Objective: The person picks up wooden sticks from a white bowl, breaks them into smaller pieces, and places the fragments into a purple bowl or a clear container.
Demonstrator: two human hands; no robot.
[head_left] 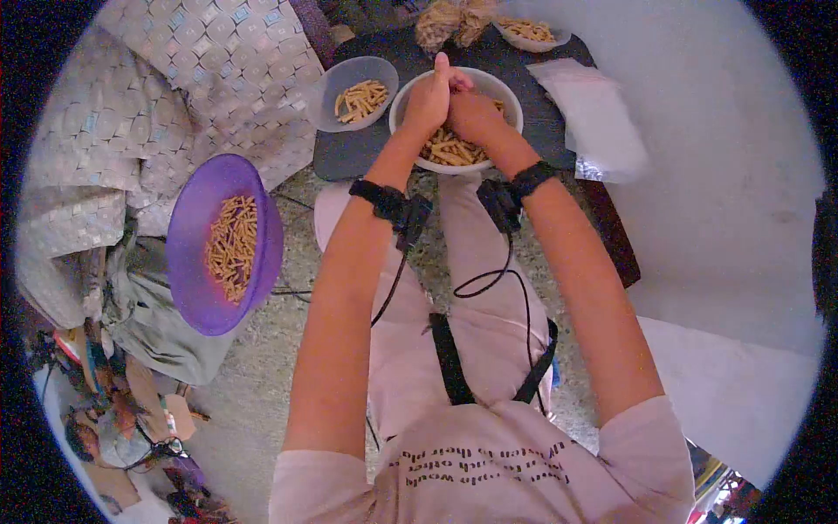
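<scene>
Both of my hands are together over a white bowl (515, 98) on the dark table, which holds many short golden-brown sticks (454, 150). My left hand (429, 98) is at the bowl's left side with its thumb pointing up; its other fingers are mostly hidden. Touching it, my right hand (476, 115) is bent inward over the sticks, its fingertips hidden behind the left hand. Whether either hand holds anything cannot be made out. Just left of them stands a translucent bowl (325, 94) with a few sticks.
A purple basin (194, 253) of sticks is at the left. On the dark table (349, 159), a tied plastic bag (449, 24) and a small bowl (554, 39) are at the back, clear plastic packets (598, 113) at the right. Patterned cloth (236, 87) lies back left.
</scene>
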